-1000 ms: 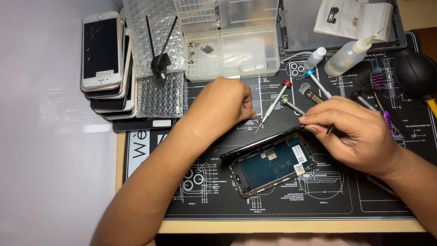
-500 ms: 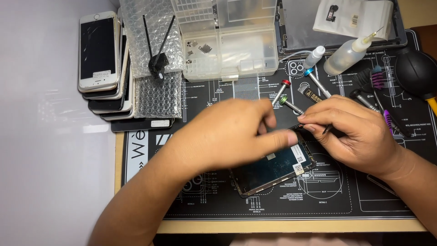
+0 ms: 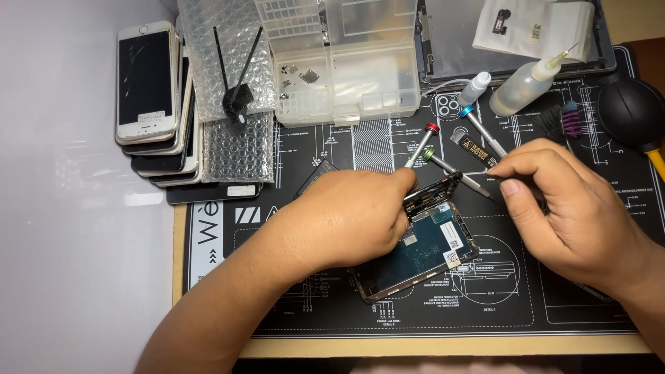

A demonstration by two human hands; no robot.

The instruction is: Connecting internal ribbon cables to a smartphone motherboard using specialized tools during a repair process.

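The left hand [image 3: 346, 218] is closed on the opened phone [image 3: 422, 246], with the fingers wrapped over its upper left part and lifting the dark frame edge [image 3: 435, 192] at an angle. The right hand [image 3: 568, 208] is pinched on a very thin tool – probably fine tweezers [image 3: 490, 168], but the tips are too small to tell – and the pinch points toward 9 o'clock, just beside the raised frame edge.

The phone lies near the middle of the black repair mat [image 3: 554, 305], at about 8 o'clock from the right fingertips and directly under the left palm. Its lower half rests flat on the mat, and the blue inner plate is exposed.

I judge that the main risk is in the tilted frame: if the left hand lifts it more, a cable between the two halves may tear. A slip of the thin tool could also scratch the exposed board. Three screwdrivers [image 3: 443, 161] lie at 12 o'clock from the phone, very near – a sleeve or wrist may roll them against the work. Small screws could also get lost on the mat, far from the clear parts box [image 3: 346, 62].
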